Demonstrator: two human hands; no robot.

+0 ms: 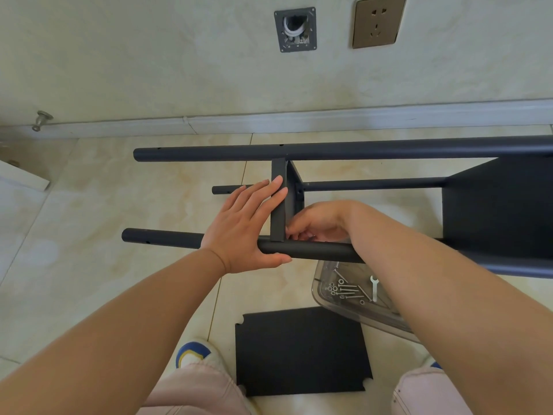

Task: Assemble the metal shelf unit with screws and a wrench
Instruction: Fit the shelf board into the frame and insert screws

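Note:
The black metal shelf unit lies on its side on the tiled floor, with long tube legs [329, 149] running left to right. A shelf panel [279, 211] stands edge-on between the legs in the middle. My left hand [248, 223] lies flat with straight fingers against that panel, thumb under the near leg [167, 238]. My right hand [317, 226] is curled at the joint where the panel meets the near leg; what its fingertips hold is hidden. A second shelf panel [502, 205] sits fitted at the right. A loose black panel [302, 351] lies near my knees.
A clear plastic tray [323, 301] under my right forearm holds several screws [348, 290], washers and a small white wrench [374, 287]. The wall and skirting board run close behind the frame. A door stopper [42, 119] sticks out at the far left.

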